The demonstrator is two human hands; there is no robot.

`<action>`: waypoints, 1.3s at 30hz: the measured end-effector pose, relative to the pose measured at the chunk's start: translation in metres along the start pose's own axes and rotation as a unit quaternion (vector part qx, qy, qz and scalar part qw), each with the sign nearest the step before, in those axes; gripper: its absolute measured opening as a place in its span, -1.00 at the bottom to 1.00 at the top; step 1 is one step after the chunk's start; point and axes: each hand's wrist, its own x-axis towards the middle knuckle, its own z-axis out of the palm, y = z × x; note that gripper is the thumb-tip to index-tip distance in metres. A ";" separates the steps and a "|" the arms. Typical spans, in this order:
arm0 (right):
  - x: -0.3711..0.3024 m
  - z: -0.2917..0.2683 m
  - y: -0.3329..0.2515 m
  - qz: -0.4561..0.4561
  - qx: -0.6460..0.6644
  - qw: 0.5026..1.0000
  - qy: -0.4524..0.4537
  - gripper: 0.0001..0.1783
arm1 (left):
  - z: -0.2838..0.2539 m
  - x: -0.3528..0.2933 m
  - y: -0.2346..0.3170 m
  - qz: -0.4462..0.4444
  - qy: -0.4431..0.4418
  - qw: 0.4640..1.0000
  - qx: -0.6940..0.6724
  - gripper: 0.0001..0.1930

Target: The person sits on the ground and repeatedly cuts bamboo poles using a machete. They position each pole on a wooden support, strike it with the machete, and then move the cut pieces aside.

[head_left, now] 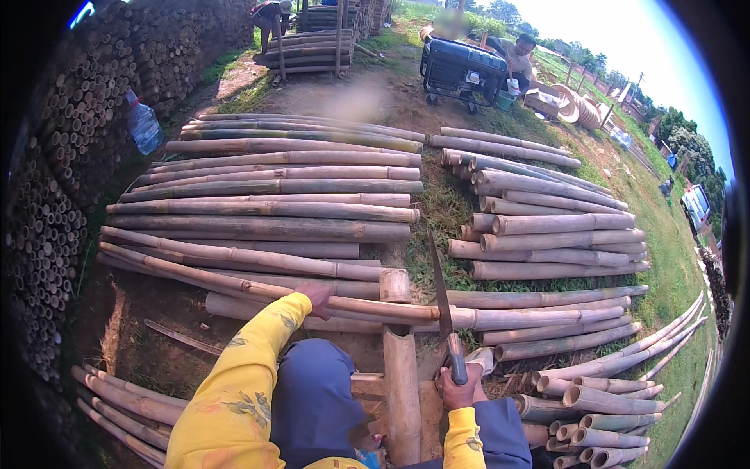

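Note:
My left hand (315, 298) is wrapped round a long bamboo pole (375, 308) that runs crosswise in front of me. The pole rests on a thick upright bamboo post (401, 391) between my legs, its upper end notched or split around the pole. In my right hand (459, 388), closed on the dark handle, is a handsaw (440, 273). Its blade points up and away from me, against the pole just right of the post. How deep the blade sits in the bamboo I cannot tell.
Rows of cut bamboo poles lie left (266, 187) and right (555, 227) ahead. Shorter pieces (605, 422) are piled near right. A tall bamboo stack (47, 234) lines the left, with a plastic bottle (144, 125). Beyond are a generator (462, 70) and two other people.

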 end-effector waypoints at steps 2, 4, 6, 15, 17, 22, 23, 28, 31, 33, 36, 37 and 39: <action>-0.043 -0.022 -0.026 0.010 -0.029 1.000 0.003 -0.87 | 0.002 0.003 0.003 0.006 0.003 1.000 0.001 -0.35; -0.115 -0.029 -0.064 0.080 -0.052 0.995 0.008 -0.88 | 0.009 -0.003 -0.003 -0.003 0.012 1.000 -0.006 -0.33; -0.145 -0.032 -0.095 0.092 -0.056 0.994 0.007 -0.90 | -0.002 -0.010 -0.004 -0.025 0.007 1.000 -0.003 -0.30; 0.025 -0.003 -0.022 0.058 0.013 0.998 -0.015 -0.86 | 0.003 -0.008 0.007 0.003 0.054 0.998 -0.025 -0.25; 0.025 -0.004 -0.017 0.035 -0.021 0.999 -0.014 -0.86 | 0.006 -0.016 0.002 0.063 0.123 0.989 -0.046 -0.30; 0.029 0.002 -0.004 0.056 0.049 0.997 -0.003 -0.85 | 0.017 -0.039 0.004 0.079 0.238 0.967 -0.041 -0.50; 0.029 0.004 -0.001 0.049 0.040 0.998 -0.003 -0.85 | 0.014 -0.045 0.006 0.077 0.228 0.970 -0.022 -0.52; 0.029 0.005 -0.006 0.046 0.054 0.997 -0.007 -0.81 | 0.047 -0.081 0.008 0.088 0.150 0.985 0.013 -0.65; 0.025 0.004 -0.004 0.059 0.083 0.995 0.005 -0.80 | 0.081 -0.098 0.026 0.094 0.147 0.985 -0.017 -0.62; 0.027 0.003 -0.003 0.049 0.077 0.996 0.014 -0.81 | 0.098 -0.113 0.027 0.095 0.134 0.986 -0.021 -0.62; 0.027 0.005 -0.004 0.032 0.054 0.998 -0.004 -0.81 | 0.111 -0.136 0.022 0.091 0.108 0.990 -0.021 -0.63; 0.027 0.005 -0.003 0.038 0.059 0.998 -0.003 -0.81 | 0.110 -0.136 0.024 0.097 0.101 0.990 -0.020 -0.63; 0.025 0.004 -0.004 0.048 0.057 0.997 0.005 -0.83 | 0.101 -0.129 0.027 0.115 0.091 0.989 -0.018 -0.62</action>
